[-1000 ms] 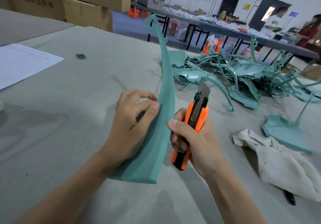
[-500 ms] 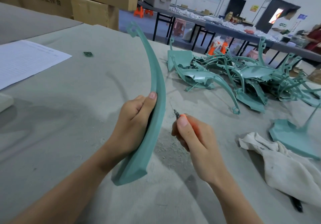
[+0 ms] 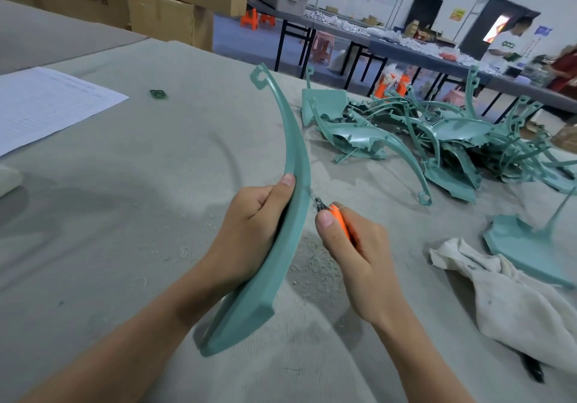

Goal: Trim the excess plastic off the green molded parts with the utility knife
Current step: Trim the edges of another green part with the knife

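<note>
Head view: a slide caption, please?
Left hand holds curved green part while right hand trims its edge with a utility knife.

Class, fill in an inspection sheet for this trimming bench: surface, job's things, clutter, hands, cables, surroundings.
Surface: grey cloth-covered table; plastic shavings lie below the hands.
Job's things: curved green part held off the table; utility knife with its blade tip at the part's right edge; pile of green parts behind.
Clutter: paper sheet, white rag, small green scrap.
Hands: left hand grips the part; right hand grips the knife.
Cables: nothing seen.
Surroundings: cardboard boxes, long tables, a person in a white shirt.
</note>
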Available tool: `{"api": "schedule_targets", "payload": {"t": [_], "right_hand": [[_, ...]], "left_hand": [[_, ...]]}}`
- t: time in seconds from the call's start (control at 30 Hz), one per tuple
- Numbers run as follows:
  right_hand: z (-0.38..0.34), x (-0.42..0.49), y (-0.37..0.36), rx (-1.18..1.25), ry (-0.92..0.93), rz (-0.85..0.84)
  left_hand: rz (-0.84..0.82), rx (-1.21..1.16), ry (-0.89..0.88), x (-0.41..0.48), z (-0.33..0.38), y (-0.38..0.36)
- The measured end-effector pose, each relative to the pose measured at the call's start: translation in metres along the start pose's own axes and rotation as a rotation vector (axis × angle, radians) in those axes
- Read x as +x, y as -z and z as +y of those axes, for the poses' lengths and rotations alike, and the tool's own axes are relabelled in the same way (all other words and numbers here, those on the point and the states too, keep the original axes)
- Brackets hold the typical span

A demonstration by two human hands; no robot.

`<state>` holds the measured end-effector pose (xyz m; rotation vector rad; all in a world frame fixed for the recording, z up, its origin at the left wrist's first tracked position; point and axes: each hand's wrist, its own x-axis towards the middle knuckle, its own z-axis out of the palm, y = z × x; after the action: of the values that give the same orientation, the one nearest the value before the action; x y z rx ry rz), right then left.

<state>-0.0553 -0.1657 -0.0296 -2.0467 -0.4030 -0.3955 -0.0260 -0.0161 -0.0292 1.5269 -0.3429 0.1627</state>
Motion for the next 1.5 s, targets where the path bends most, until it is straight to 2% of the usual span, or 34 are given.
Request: {"api": "schedule_targets", "payload": {"t": [0.1, 0.33, 0.63, 0.8, 1.1, 1.3, 1.5], "right_hand": [[0.003, 0.003, 0.002, 0.033, -0.031, 0.013], [0.002, -0.001, -0.001, 0.085, 0.032, -0.035], [0.006, 0.006, 0.003, 0.124, -0.056, 0.028], [0.002, 0.001, 0.001, 0.134, 0.005, -0.013], [0.006, 0.01, 0.003, 0.149, -0.065, 0.065], [0.005, 0.005, 0.005, 0.149, -0.004, 0.039], [0.008, 0.011, 0.01, 0.142, -0.071, 0.088]], "left_hand": [[-0.054, -0.006, -0.002, -0.002, 0.002, -0.002], [-0.008, -0.007, 0.008, 0.0, 0.003, 0.0], [-0.07, 0.032, 0.006, -0.005, 0.004, -0.006], [-0.046, -0.006, 0.036, -0.003, 0.005, -0.004], [-0.131, 0.005, 0.025, -0.008, 0.005, -0.008], [-0.155, -0.035, 0.069, -0.005, 0.006, -0.006], [-0.249, -0.014, 0.068, -0.008, 0.006, -0.009]]}}
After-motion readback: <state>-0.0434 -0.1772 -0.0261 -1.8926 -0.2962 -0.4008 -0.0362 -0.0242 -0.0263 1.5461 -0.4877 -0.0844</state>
